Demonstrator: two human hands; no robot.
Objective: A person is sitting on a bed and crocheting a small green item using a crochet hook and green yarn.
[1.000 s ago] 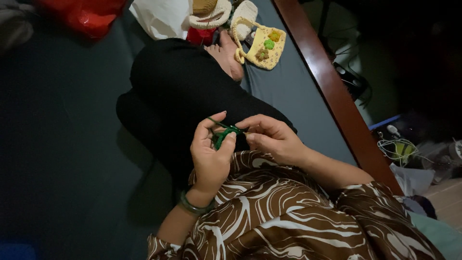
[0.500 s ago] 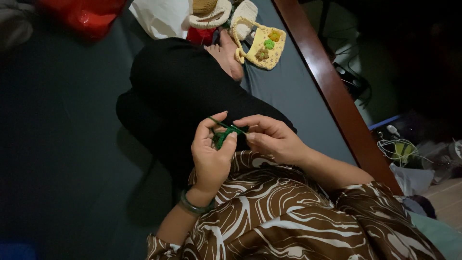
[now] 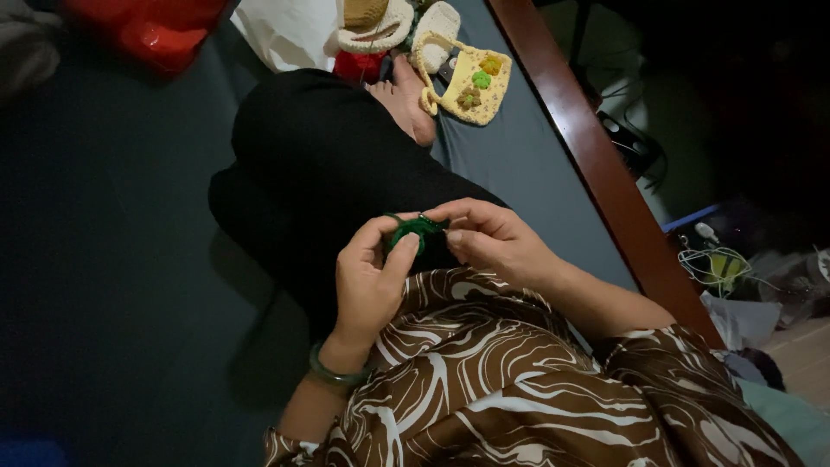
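Note:
A small green crocheted piece (image 3: 413, 230) is held between both hands over my lap. My left hand (image 3: 367, 281) pinches its left side between thumb and fingers; a green bangle circles that wrist. My right hand (image 3: 493, 238) grips its right side with fingertips closed, possibly on a thin hook that I cannot make out. Both hands hover above my crossed legs in black trousers (image 3: 328, 164).
A yellow crocheted pouch (image 3: 475, 86) with small flowers lies by my foot. A cream crocheted hat (image 3: 372, 26), a white bag (image 3: 285, 30) and a red bag (image 3: 147, 26) sit at the top. A brown wooden edge (image 3: 596, 164) borders the dark grey mattress.
The hands stay in place on the green piece; only slight finger movement shows.

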